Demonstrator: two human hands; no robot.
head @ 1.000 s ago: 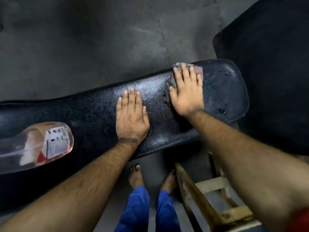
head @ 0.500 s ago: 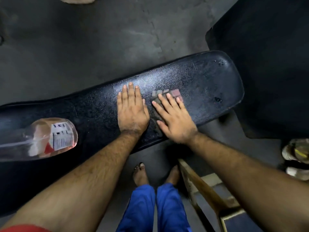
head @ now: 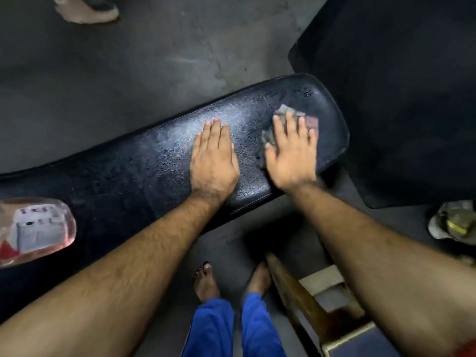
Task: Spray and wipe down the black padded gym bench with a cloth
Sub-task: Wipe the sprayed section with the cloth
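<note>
The black padded gym bench point(head: 134, 176) runs from lower left to upper right across the view. My left hand point(head: 213, 158) lies flat on its middle, fingers together, holding nothing. My right hand point(head: 292, 153) presses flat on a greyish checked cloth point(head: 282, 113) near the bench's right end; most of the cloth is hidden under the palm. A clear spray bottle point(head: 36, 230) with pinkish liquid and a white label lies on its side on the bench at the far left.
Grey concrete floor point(head: 154, 60) lies beyond the bench. A large black mat point(head: 399, 99) sits at the right. A wooden frame point(head: 304, 300) stands by my bare feet point(head: 206, 282). A crumpled bag point(head: 453, 220) is at the right edge, another person's foot point(head: 85, 9) at top left.
My right hand has slid the cloth from beside my left hand back toward the bench's right end. The left hand has stayed flat in place.
</note>
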